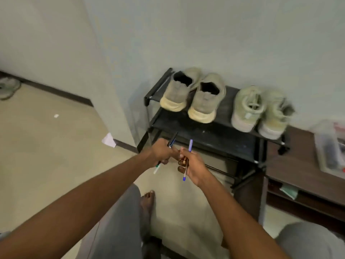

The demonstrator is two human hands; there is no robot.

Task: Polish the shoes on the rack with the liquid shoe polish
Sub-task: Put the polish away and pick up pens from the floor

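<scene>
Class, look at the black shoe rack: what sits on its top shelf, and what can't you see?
On the black shoe rack top shelf sit two pairs of shoes: a tan pair left, a pale green pair right. The shelves beneath are mostly hidden by the top shelf.
</scene>
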